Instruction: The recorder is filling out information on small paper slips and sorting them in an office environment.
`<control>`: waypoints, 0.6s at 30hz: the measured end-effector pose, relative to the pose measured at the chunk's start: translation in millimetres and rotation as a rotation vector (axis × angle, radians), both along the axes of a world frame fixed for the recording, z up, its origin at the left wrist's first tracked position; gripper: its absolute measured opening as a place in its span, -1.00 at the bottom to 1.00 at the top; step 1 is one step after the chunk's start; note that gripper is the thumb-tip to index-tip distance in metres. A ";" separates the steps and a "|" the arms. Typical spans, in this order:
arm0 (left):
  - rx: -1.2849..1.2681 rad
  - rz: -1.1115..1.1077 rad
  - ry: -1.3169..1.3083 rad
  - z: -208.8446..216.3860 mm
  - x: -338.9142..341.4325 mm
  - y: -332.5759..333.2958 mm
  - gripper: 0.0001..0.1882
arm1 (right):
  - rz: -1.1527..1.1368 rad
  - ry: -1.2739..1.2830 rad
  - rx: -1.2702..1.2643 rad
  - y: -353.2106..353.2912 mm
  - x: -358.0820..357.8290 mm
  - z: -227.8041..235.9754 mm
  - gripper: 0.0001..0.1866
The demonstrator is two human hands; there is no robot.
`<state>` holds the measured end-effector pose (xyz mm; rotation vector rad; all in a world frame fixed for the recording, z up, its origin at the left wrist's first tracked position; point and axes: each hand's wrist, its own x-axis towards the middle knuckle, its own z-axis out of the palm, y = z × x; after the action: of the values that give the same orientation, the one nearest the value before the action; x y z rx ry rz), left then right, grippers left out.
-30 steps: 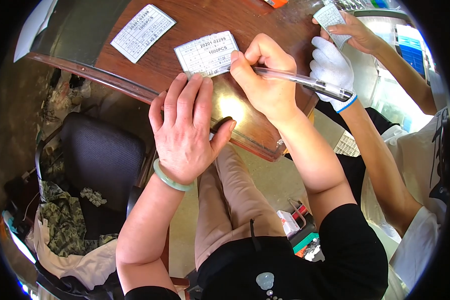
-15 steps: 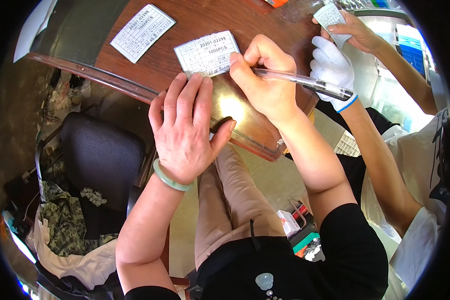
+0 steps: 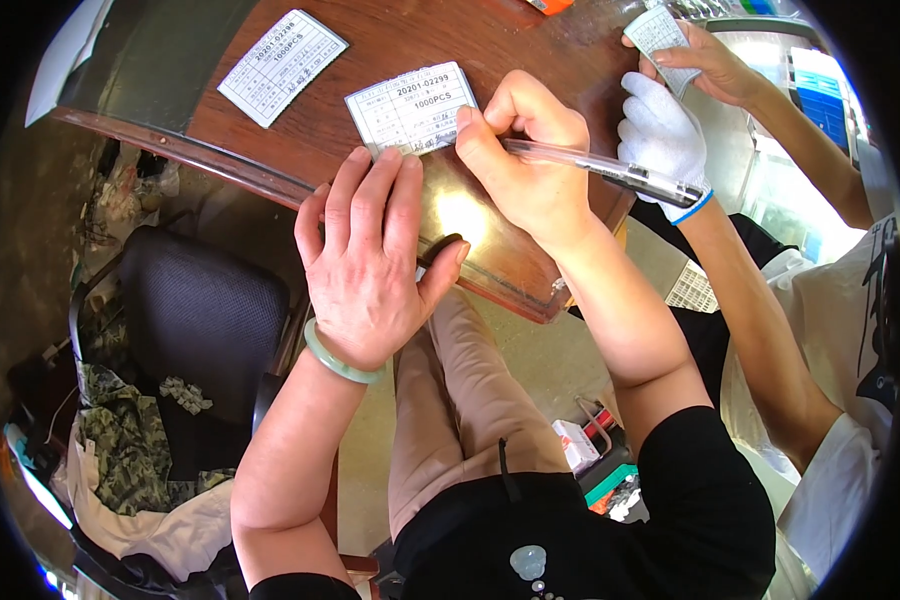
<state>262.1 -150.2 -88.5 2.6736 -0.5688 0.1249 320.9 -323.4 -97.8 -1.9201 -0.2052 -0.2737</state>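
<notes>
On the dark red-brown wooden table (image 3: 420,35) lies a white printed label (image 3: 410,103), its lower edge toward me. My left hand (image 3: 362,255) is open and flat, fingertips pressing that lower edge, thumb spread out over the table's rim. A jade-green bangle (image 3: 338,358) circles my left wrist. In my right hand (image 3: 540,175) a clear ballpoint pen (image 3: 625,172) is gripped, slanting back to the right. Its tip is hidden behind my fingers, at the label's lower right corner. A second, similar label (image 3: 283,68) with handwriting at its bottom lies to the left.
Close on the right, a co-worker's bare hand (image 3: 718,68) holds a small printed paper (image 3: 663,45); their other hand wears a white glove (image 3: 662,140) near my pen. A black mesh chair (image 3: 205,285) with camouflage cloth (image 3: 125,450) stands left. An orange object (image 3: 550,5) sits at the far edge.
Little differs. The pen's back end has dipped slightly, and the view has shifted a touch. Both hands keep their places at the label.
</notes>
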 end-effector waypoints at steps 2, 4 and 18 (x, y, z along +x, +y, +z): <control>0.004 0.004 0.004 -0.8 0.5 0.5 -0.23 | 0.047 0.012 -0.026 -0.7 0.5 0.8 -0.67; 0.004 -0.002 0.009 0.4 1.3 -0.8 -0.23 | 0.037 0.006 -0.021 -2.2 1.7 0.0 -0.67; -0.068 -0.039 -0.045 7.8 1.8 -2.4 -0.25 | -0.001 -0.608 -0.671 6.1 -10.3 38.4 -0.74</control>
<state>263.9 -152.6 -80.7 2.5981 -0.6195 0.1901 310.6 -317.4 -59.4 -2.4421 -0.7776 -0.8762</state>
